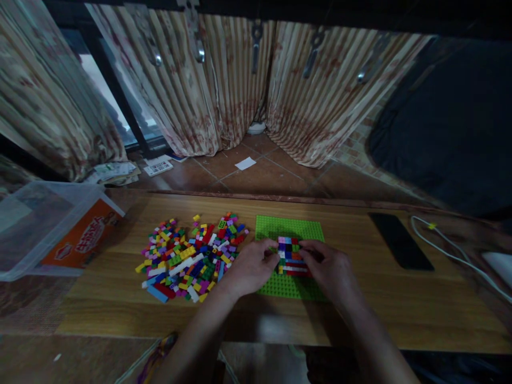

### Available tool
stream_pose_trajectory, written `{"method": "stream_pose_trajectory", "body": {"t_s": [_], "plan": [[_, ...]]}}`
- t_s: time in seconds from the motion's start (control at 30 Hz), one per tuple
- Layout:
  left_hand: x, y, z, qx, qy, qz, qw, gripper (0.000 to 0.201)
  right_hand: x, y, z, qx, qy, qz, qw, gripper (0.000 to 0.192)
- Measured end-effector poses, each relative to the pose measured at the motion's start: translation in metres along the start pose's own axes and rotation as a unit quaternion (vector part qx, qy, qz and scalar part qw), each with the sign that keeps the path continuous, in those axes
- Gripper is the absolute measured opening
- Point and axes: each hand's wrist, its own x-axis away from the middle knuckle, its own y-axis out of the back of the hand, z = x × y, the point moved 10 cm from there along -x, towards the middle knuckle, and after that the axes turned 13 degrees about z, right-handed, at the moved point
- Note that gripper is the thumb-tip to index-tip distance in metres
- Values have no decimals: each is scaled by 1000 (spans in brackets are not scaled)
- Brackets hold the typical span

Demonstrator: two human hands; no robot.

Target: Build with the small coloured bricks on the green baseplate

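A block of multicoloured toy building bricks (288, 256), laid in rows, sits over the middle of a green studded baseplate (288, 226). My left hand (256, 266) is closed at the block's left side, thumb and forefinger against its edge. From the right, my right hand (330, 266) pinches the opposite edge, its fingers covering part of that side. Whether the block is pressed onto the studs or only rests there, I cannot tell. Left of the baseplate spreads a big pile of loose bricks (188, 253) in many colours and sizes.
The wooden table (120, 320) carries a clear plastic box (44, 197) with an orange label at the far left. A dark phone-like slab (400, 240) lies on the right, beside a white cable (448, 248). Striped curtains (232, 85) hang beyond the table.
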Motion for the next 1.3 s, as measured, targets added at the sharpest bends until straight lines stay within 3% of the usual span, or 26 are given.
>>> {"method": "stream_pose_trajectory", "body": {"t_s": [0.2,0.63,1.3], "plan": [[1,0,-2,-17,-1,2,1000,36,0,5,3,5,8,-34,999,28],[2,1,-6,-25,-10,-4,1000,36,-4,-1,-9,-60,-21,-30,998,24],[-1,-3,0,-30,-13,-9,999,30,-9,-4,8,50,-1,-4,999,23]]}}
